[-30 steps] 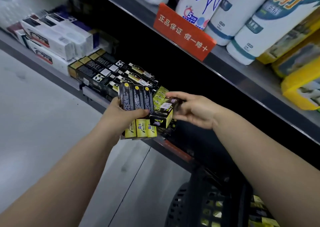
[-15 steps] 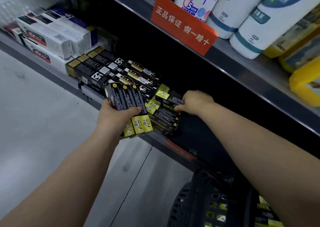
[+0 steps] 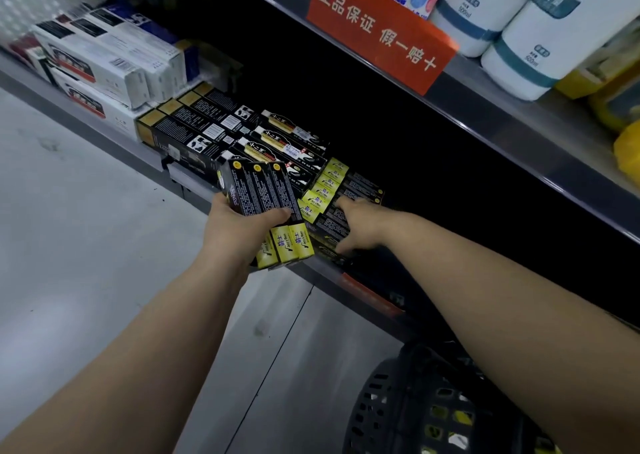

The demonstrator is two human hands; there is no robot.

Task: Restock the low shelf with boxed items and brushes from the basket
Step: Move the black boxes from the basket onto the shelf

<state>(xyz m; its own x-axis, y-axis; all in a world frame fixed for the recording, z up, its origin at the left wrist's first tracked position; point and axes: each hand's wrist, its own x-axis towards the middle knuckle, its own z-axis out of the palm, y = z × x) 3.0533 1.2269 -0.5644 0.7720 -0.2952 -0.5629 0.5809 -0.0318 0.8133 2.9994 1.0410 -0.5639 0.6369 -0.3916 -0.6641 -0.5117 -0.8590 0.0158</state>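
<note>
Holding boxes point(image 3: 263, 193) at low shelf point(image 3: 329, 277)

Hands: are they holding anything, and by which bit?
The left hand grips three black-and-yellow boxes across their middles, thumb over the front. The right hand holds nothing; it only touches the shelved boxes.
</note>
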